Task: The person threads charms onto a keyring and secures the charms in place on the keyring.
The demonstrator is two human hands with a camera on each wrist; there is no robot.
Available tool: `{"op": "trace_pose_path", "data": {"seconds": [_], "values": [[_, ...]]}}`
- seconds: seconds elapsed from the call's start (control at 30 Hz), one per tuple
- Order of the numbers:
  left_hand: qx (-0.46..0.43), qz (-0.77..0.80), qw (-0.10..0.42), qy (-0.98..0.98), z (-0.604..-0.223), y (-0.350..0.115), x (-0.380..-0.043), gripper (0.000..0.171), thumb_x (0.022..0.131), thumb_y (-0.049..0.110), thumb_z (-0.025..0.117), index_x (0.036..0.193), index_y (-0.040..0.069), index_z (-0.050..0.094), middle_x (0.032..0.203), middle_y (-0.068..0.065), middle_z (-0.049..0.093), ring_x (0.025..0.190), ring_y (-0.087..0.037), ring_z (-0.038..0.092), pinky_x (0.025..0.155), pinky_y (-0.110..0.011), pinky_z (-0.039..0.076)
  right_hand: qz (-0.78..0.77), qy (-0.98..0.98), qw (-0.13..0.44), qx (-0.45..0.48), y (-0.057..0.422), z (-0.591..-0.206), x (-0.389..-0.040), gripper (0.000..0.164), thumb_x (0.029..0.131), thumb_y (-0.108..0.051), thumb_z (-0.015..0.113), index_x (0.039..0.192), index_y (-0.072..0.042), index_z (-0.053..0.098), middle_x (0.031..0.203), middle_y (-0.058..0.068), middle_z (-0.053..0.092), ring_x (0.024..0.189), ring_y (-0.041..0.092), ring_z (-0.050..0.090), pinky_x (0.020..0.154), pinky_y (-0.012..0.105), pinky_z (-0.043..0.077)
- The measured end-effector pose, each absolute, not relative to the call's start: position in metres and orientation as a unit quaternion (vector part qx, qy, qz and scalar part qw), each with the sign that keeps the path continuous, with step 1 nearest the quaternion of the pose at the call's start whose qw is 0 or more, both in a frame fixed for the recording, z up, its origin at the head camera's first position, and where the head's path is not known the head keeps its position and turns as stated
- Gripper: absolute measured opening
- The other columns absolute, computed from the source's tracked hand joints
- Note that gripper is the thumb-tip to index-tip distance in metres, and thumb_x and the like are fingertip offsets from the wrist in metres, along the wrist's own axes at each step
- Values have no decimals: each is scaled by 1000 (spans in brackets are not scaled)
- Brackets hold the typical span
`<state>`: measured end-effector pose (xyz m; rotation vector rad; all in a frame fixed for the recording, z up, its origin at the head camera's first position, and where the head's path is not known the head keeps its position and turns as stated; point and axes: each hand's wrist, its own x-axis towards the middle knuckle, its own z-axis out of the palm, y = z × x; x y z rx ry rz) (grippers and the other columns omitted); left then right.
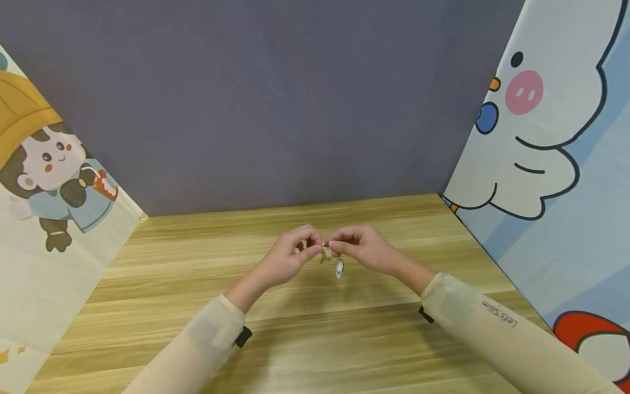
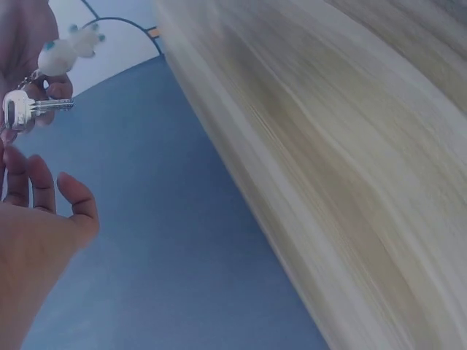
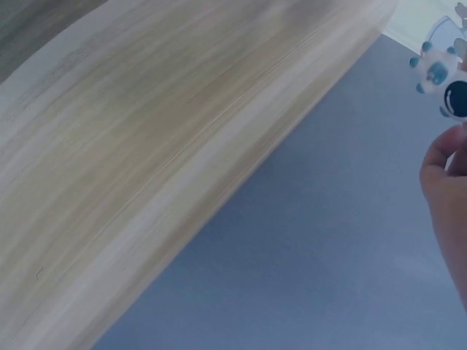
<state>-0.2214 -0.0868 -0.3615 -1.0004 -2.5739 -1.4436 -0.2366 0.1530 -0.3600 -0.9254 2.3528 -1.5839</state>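
Observation:
In the head view, my left hand and right hand meet over the table, fingertips almost touching. Both pinch a small key ring, its exact shape mostly hidden by the fingers. Keys dangle between the hands. A white charm hangs below the right fingertips. In the left wrist view a silver key shows beside the white and blue charm, above the left hand's curled fingers. The right wrist view catches the charm with a dark round spot, just above the right hand.
Beneath the hands lies a wood-grain table. A plain grey panel rises behind its far edge. Cartoon-printed panels stand at the left and right sides.

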Motion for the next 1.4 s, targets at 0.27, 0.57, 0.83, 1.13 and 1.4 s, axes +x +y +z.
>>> {"op": "trace_pose_path", "data": {"seconds": [0.27, 0.57, 0.83, 1.13, 1.4], "values": [[-301, -447, 7, -842, -364, -89, -223, 11, 106, 20, 67, 105, 13, 75, 101, 2, 71, 91, -16, 58, 82, -36, 50, -446, 822, 10, -354, 153, -361, -234, 15, 106, -13, 66, 110, -6, 79, 87, 5, 77, 75, 21, 73, 75, 29, 56], [-294, -474, -52, -828, -359, -90, -220, 16, 111, 21, 59, 108, 12, 71, 104, -5, 69, 95, -17, 59, 88, -40, 51, -403, 819, -74, -403, 150, -361, -230, 12, 103, -11, 70, 108, -10, 80, 90, 1, 78, 81, 13, 72, 75, 28, 60], [-311, -522, -83, -790, -359, -88, -218, 18, 113, 14, 51, 111, 1, 63, 112, -19, 65, 99, -20, 57, 86, -33, 51, -447, 813, -51, -371, 148, -356, -228, 13, 103, -10, 70, 108, -6, 82, 90, 2, 80, 84, 14, 74, 80, 33, 61], [-302, -603, -94, -732, -361, -83, -217, 14, 111, 4, 51, 108, -6, 59, 105, -21, 59, 98, -14, 56, 87, -25, 50, -527, 789, 8, -315, 148, -354, -227, 15, 104, -7, 67, 108, 0, 80, 93, 12, 79, 83, 13, 72, 74, 26, 59], [-261, -683, -105, -674, -366, -78, -216, 10, 109, 0, 49, 103, -4, 56, 90, 4, 52, 87, -11, 49, 81, -24, 45, -571, 767, 19, -292, 146, -356, -227, 16, 104, -5, 66, 109, 6, 77, 94, 20, 77, 82, 9, 72, 75, 25, 60]]}}
